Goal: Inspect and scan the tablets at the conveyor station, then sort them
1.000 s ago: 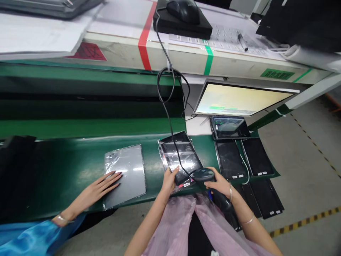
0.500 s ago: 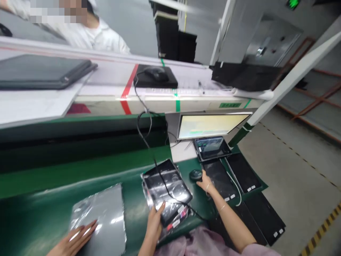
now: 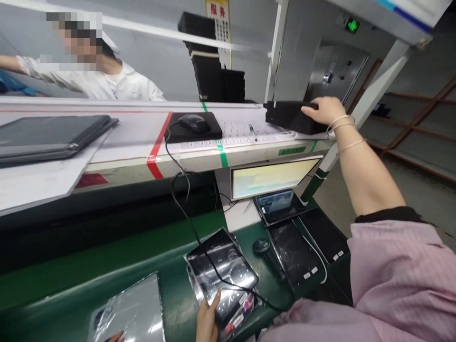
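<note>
My left hand (image 3: 207, 319) grips the near left edge of a stack of bagged black tablets (image 3: 223, 268), its thumb on top and a black cable lying across the stack. Up on the shelf, my right hand (image 3: 329, 110), with bangles on the wrist, has its fingers over the top of a black folded item (image 3: 288, 116). A black handheld scanner (image 3: 261, 246) lies on the green table, right of the stack, with no hand on it. Another person's fingertips (image 3: 117, 337) touch a grey bagged item (image 3: 137, 308) at the lower left.
The white shelf (image 3: 188, 154) crosses above the table, holding a mouse (image 3: 194, 122), a pen (image 3: 252, 132) and a large dark device (image 3: 53, 135). Below it stand a lit monitor (image 3: 276, 178) and more tablets (image 3: 294, 249). A person in white (image 3: 121, 83) is behind the shelf.
My right hand has left the scanner and moved up to the black item on the shelf. The scanner's handle now shows. The other person's hand has drawn back toward the bottom edge. The view has tilted up.
</note>
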Demonstrator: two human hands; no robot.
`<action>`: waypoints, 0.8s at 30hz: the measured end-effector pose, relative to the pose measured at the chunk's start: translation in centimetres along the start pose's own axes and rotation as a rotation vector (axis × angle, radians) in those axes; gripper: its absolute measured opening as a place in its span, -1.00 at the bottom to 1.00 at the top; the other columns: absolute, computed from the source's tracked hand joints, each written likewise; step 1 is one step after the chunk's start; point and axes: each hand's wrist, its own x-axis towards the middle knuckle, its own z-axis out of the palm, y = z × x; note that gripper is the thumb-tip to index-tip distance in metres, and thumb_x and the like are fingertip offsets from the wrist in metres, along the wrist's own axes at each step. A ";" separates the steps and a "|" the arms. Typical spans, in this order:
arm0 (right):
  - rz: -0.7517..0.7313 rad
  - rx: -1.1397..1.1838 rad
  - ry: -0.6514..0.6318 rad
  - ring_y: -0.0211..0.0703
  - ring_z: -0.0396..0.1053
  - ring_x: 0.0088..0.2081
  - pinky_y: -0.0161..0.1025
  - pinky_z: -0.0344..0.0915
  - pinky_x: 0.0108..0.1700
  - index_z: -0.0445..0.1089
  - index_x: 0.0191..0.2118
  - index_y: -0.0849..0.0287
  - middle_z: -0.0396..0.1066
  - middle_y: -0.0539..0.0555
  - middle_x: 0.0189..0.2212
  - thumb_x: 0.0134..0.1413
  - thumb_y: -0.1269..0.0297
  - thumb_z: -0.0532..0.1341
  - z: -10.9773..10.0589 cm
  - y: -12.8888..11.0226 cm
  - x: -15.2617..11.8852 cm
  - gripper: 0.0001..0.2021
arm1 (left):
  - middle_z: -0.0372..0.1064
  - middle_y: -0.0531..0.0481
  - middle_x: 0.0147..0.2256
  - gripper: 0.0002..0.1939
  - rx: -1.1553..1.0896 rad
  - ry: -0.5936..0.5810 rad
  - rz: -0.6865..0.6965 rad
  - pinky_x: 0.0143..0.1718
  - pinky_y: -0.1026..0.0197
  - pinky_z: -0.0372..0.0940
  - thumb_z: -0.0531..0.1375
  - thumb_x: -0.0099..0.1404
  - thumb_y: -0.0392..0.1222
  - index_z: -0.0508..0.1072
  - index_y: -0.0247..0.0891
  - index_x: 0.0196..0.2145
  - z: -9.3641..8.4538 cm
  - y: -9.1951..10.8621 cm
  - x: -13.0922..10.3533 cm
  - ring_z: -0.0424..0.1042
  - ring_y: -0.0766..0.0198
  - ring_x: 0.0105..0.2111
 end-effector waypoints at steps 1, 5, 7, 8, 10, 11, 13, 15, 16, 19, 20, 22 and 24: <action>0.005 -0.051 -0.034 0.17 0.27 0.06 0.08 0.14 -0.02 0.37 -0.26 0.75 0.33 0.54 -0.09 0.04 -0.15 -0.13 0.1 -0.1 0.3 -0.19 | 0.52 0.01 -0.31 -0.61 -0.040 -0.008 -0.036 0.11 0.03 0.22 0.37 -0.13 -0.11 0.44 -0.10 -0.28 0.2 0.2 -0.3 0.41 0.03 -0.01; 0.023 -0.219 0.042 0.20 0.30 -0.01 0.04 0.16 -0.27 0.26 -0.56 0.83 0.33 0.60 -0.23 -0.16 -0.12 -0.47 -0.6 -1.0 -0.4 -0.06 | 0.49 0.01 -0.32 -0.68 -0.097 -0.001 -0.101 0.10 0.11 0.22 0.34 -0.10 -0.22 0.40 -0.16 -0.33 0.7 0.9 -1.2 0.40 0.09 -0.01; 0.005 -0.265 0.109 0.25 0.32 -0.05 0.06 0.13 -0.36 0.24 -0.58 0.81 0.32 0.62 -0.26 -0.21 -0.11 -0.55 -1.6 -1.2 -0.9 -0.04 | 0.49 0.02 -0.30 -0.69 -0.077 0.004 -0.096 0.07 0.15 0.24 0.33 -0.08 -0.22 0.39 -0.16 -0.32 0.8 1.1 -1.6 0.42 0.13 -0.04; -0.001 -0.275 0.140 0.27 0.32 -0.06 0.07 0.11 -0.38 0.25 -0.54 0.82 0.32 0.62 -0.25 -0.23 -0.13 -0.57 -2.1 -1.2 -1.2 -0.01 | 0.49 0.03 -0.31 -0.69 -0.071 -0.009 -0.095 0.04 0.16 0.25 0.33 -0.07 -0.21 0.39 -0.16 -0.32 0.8 1.1 -1.7 0.44 0.14 -0.08; -0.025 -0.262 0.195 0.28 0.32 -0.05 0.07 0.12 -0.35 0.29 -0.35 0.82 0.34 0.57 -0.21 -0.22 -0.21 -0.55 -3.0 -1.1 -1.9 0.06 | 0.48 0.04 -0.33 -0.67 -0.078 -0.038 -0.086 -0.02 0.17 0.29 0.33 -0.07 -0.20 0.38 -0.18 -0.30 0.9 1.2 -2.0 0.46 0.17 -0.16; -0.048 -0.241 0.225 0.25 0.31 -0.02 0.06 0.15 -0.30 0.30 -0.23 0.79 0.35 0.52 -0.18 -0.17 -0.25 -0.51 -3.3 -0.9 -2.6 0.08 | 0.47 0.05 -0.35 -0.66 -0.085 -0.047 -0.083 -0.06 0.18 0.31 0.34 -0.08 -0.20 0.37 -0.18 -0.30 0.9 1.1 -2.1 0.47 0.19 -0.21; -0.127 -0.186 0.291 0.16 0.27 0.06 0.01 0.17 -0.09 0.29 -0.04 0.66 0.36 0.42 -0.09 0.02 -0.27 -0.40 -3.6 -0.5 -4.8 -0.01 | 0.45 0.07 -0.39 -0.63 -0.096 -0.051 -0.084 -0.15 0.20 0.33 0.35 -0.11 -0.20 0.37 -0.19 -0.31 1.0 1.1 -2.2 0.47 0.22 -0.30; -0.236 -0.148 0.414 0.05 0.24 0.11 -0.09 0.14 0.09 0.29 0.02 0.58 0.36 0.36 -0.03 0.20 -0.18 -0.24 -3.2 -0.1 -8.9 -0.19 | 0.44 0.10 -0.42 -0.62 -0.107 -0.041 -0.091 -0.23 0.23 0.34 0.36 -0.13 -0.21 0.37 -0.19 -0.31 1.0 1.1 -2.2 0.46 0.26 -0.36; -0.292 -0.132 0.494 0.00 0.25 0.13 -0.12 0.13 0.15 0.30 0.03 0.56 0.36 0.34 -0.01 0.26 -0.11 -0.17 -2.7 0.0 -11.6 -0.29 | 0.44 0.11 -0.43 -0.62 -0.109 -0.026 -0.091 -0.27 0.25 0.34 0.36 -0.14 -0.22 0.37 -0.19 -0.32 0.9 1.2 -2.2 0.45 0.27 -0.39; -0.403 -0.047 0.749 -0.01 0.32 0.09 -0.05 0.29 0.10 0.28 0.06 0.37 0.39 0.22 -0.01 0.27 0.09 0.04 -0.8 -0.7 -22.1 -0.56 | 0.43 0.12 -0.47 -0.69 -0.095 0.046 -0.085 -0.39 0.31 0.33 0.34 -0.13 -0.24 0.38 -0.22 -0.37 0.2 1.8 -2.7 0.42 0.32 -0.45; -0.402 0.029 0.752 0.02 0.33 0.08 -0.01 0.35 0.06 0.26 0.09 0.27 0.38 0.19 0.00 0.22 0.12 0.12 0.0 -1.5 -25.9 -0.58 | 0.43 0.12 -0.48 -0.71 -0.086 0.080 -0.093 -0.42 0.32 0.32 0.33 -0.12 -0.25 0.38 -0.22 -0.38 -0.2 2.1 -3.1 0.41 0.33 -0.47; -0.369 0.175 0.543 -0.01 0.36 0.04 -0.09 0.45 -0.05 0.25 0.07 0.10 0.41 0.13 -0.04 0.15 0.11 0.19 1.8 -3.8 -33.2 -0.60 | 0.42 0.14 -0.51 -0.73 -0.083 0.161 -0.110 -0.46 0.32 0.33 0.32 -0.12 -0.28 0.37 -0.22 -0.40 -1.3 3.2 -4.1 0.40 0.34 -0.51; -0.310 0.332 0.369 -0.06 0.44 -0.07 -0.15 0.51 -0.16 0.30 -0.02 0.05 0.47 0.09 -0.21 0.17 0.09 0.17 3.8 -6.9 -39.2 -0.71 | 0.41 0.16 -0.52 -0.70 -0.079 0.255 -0.118 -0.46 0.30 0.36 0.32 -0.14 -0.30 0.38 -0.21 -0.38 -2.7 4.5 -5.5 0.39 0.34 -0.54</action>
